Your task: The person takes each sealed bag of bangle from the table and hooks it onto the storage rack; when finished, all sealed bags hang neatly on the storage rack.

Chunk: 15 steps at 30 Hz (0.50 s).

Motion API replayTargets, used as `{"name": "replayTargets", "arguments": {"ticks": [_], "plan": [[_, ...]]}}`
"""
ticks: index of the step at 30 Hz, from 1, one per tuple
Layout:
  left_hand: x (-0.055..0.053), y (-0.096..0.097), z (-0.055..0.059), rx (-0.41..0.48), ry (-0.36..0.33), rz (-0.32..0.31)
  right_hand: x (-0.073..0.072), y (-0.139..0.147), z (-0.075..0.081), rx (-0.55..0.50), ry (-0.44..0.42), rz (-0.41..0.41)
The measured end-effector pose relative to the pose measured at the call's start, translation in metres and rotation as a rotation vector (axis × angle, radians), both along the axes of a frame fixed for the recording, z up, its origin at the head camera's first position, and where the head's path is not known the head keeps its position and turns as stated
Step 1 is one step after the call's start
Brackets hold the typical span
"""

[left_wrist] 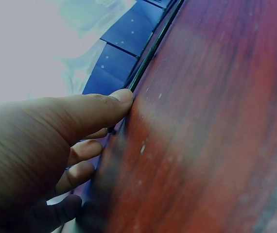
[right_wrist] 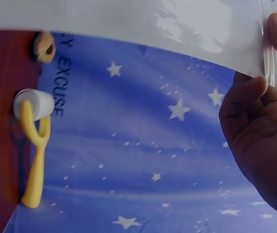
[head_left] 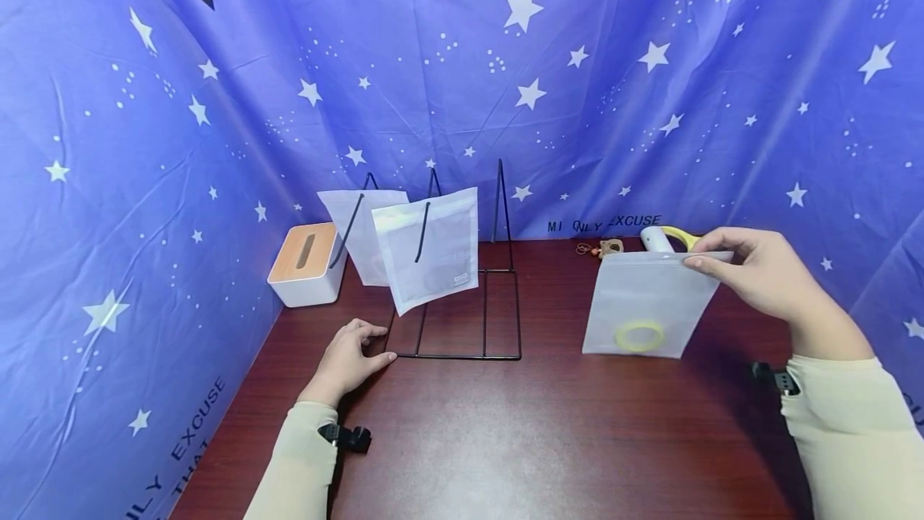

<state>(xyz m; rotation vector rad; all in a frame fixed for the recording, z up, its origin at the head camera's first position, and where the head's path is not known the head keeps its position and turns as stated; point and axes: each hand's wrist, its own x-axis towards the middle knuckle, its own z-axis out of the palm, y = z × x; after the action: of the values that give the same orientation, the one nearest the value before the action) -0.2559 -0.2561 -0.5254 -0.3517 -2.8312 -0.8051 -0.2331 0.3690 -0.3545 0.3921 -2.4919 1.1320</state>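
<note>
My right hand pinches the top zip edge of a frosted zip bag at its right corner, with the bag hanging down in front of the table's far right part. A yellow ring shows through the lower part of this bag. My left hand holds the near left corner of a black wire rack; in the left wrist view the thumb lies on the wire. Two more frosted bags hang on the rack's uprights, a front bag and a rear bag partly behind it.
Left of the rack stands a white tissue box with a wooden lid. Behind the held bag are a white cylinder, a yellow Y-shaped piece and a small wooden piece. A blue star-patterned curtain encloses the table.
</note>
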Motion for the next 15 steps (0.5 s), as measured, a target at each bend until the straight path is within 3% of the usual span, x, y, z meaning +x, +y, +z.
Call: {"name": "replayTargets", "arguments": {"ticks": [15], "plan": [[0.001, 0.000, 0.001, 0.004, 0.001, 0.001, 0.010, -0.025, 0.016, -0.051, 0.102, 0.018]]}}
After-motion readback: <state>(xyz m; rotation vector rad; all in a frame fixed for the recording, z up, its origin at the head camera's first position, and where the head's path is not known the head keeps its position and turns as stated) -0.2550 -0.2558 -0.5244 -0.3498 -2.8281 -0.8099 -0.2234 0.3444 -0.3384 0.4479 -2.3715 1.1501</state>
